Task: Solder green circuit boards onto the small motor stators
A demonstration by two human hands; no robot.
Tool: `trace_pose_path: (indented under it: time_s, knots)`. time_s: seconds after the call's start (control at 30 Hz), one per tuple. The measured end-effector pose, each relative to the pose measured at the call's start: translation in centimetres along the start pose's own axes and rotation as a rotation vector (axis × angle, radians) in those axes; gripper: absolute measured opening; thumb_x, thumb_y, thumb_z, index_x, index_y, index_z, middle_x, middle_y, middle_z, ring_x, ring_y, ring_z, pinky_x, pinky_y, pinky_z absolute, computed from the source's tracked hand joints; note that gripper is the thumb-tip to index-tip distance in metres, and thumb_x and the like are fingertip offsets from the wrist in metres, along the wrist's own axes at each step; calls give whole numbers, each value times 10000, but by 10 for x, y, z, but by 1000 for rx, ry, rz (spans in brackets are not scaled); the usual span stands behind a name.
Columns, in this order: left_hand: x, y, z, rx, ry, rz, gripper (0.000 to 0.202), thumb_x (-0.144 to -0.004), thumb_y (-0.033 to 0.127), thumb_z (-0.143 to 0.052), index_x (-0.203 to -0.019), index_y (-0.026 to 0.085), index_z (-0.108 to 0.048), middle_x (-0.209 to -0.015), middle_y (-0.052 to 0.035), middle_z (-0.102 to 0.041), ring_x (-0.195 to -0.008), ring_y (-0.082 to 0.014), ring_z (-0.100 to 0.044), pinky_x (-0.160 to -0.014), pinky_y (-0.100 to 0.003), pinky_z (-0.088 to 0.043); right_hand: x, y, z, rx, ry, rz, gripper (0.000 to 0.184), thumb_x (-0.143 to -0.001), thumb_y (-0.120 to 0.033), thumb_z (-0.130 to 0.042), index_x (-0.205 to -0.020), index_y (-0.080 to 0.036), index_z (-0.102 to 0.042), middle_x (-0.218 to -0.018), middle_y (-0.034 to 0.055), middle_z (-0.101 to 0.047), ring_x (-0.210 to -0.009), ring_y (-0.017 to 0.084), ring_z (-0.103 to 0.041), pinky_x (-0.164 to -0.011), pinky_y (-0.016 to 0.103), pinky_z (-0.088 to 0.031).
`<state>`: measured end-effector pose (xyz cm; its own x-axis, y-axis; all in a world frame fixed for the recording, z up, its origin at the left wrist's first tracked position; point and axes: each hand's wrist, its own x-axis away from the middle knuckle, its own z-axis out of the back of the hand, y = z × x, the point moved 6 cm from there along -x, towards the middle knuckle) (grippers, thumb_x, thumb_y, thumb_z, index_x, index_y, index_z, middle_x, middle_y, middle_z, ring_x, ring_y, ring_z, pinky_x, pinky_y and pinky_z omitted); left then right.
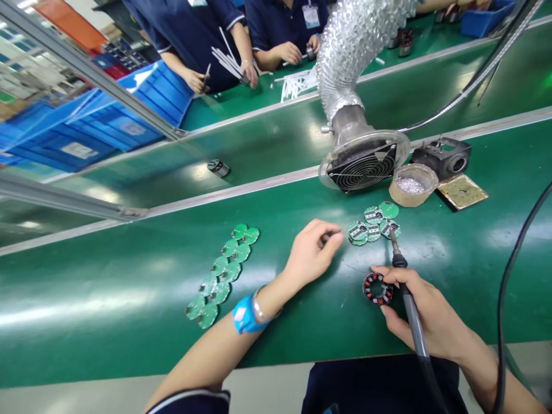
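My right hand (425, 313) is closed round a soldering iron (407, 290) whose tip points up toward a small cluster of round green circuit boards (373, 223). Its fingertips also touch a ring-shaped wound stator (378, 288) lying on the green bench mat (129, 287). My left hand (311, 252) reaches toward the same cluster with its fingers pinched together; what they pinch is too small to make out. A blue wristband (245, 315) and a bracelet sit on that wrist.
A row of round green boards (222, 273) lies to the left. A fume fan (364, 164) on a foil duct stands behind the cluster, beside a cup of solder bits (411, 184) and a sponge tray (462, 191). Other people work behind the conveyor (259, 144), near blue crates (107, 121).
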<state>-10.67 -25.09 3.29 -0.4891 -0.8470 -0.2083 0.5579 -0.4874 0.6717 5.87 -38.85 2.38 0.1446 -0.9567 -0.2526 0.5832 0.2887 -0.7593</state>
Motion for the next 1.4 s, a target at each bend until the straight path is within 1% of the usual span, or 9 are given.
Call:
trace_pose_path:
  time_s: [0.1, 0.17, 0.33, 0.53, 0.73, 0.87, 0.97, 1.2, 1.4]
  knots:
    - [-30, 3, -24, -96, -133, -24, 366, -731, 341, -770, -1036, 163, -673, -966, -83, -648, -898, -232, -606, -810, -387, -522, 0, 1, 3, 10, -29, 27, 411, -795, -102, -528, -1170, -227, -416, -1267, 136, -629, -1149, 224, -637, -953, 362, -540]
    - [-34, 6, -28, -37, -117, -80, 234, -738, 253, -765, -941, 173, -681, -896, -56, -654, -847, -206, -610, -783, -361, -525, 1, 2, 7, 19, -18, 34, 395, -800, -97, -520, -1161, -226, -424, -1284, 136, -617, -1171, 221, -623, -975, 367, -526]
    - [-4, 33, -1, 195, 105, -505, 87, -832, 139, -660, -775, 203, -674, -848, -25, -698, -794, -138, -645, -733, -280, -526, -6, -5, 22, -20, 190, 27, 377, -825, -164, -613, -1149, -224, -430, -1310, 151, -605, -1197, 242, -604, -975, 371, -525]
    - [22, 59, 8, 194, 99, -777, 91, -877, 184, -623, -848, 240, -689, -861, -20, -705, -763, -129, -658, -700, -265, -538, -20, -25, 19, -75, 219, 148, 347, -850, -161, -646, -1133, -237, -461, -1213, 99, -666, -1142, 217, -640, -958, 349, -542]
    - [19, 30, -6, 159, -91, -484, 226, -887, 124, -598, -1095, 188, -657, -958, -69, -726, -887, -160, -672, -788, -287, -556, -5, -15, 28, -34, 110, 49, 375, -839, -98, -588, -1157, -239, -449, -1265, 99, -634, -1169, 209, -623, -978, 332, -530]
    - [23, 16, -21, 366, -341, -279, 210, -880, 141, -602, -1078, 155, -671, -951, -79, -719, -803, -141, -679, -755, -262, -561, -8, -12, 24, -65, -145, 97, 429, -840, -30, -483, -1209, -238, -420, -1355, 101, -572, -1269, 187, -543, -1043, 354, -482]
    - [25, 11, -26, 540, -384, -137, 239, -860, 145, -622, -1096, 132, -655, -943, -88, -728, -790, -140, -692, -751, -257, -565, -13, -15, 18, -35, -227, 159, 458, -803, 3, -434, -1200, -227, -435, -1374, 98, -555, -1365, 203, -433, -1107, 426, -417]
    - [24, 5, -29, 663, -341, -43, 101, -791, 234, -748, -803, 135, -736, -789, -63, -729, -707, -127, -665, -677, -223, -525, -2, -17, 20, 249, 296, 93, 485, -778, -276, -759, -1168, -172, -490, -1122, 129, -673, -1053, 257, -639, -908, 390, -548]
    - [26, 12, -37, 885, -350, 3, 171, -778, 297, -767, -775, 129, -736, -865, -80, -705, -686, -114, -651, -624, -221, -533, -10, -14, 20, 180, 117, 88, 327, -859, -166, -635, -1151, -196, -491, -1152, 97, -673, -1035, 200, -663, -886, 317, -556]
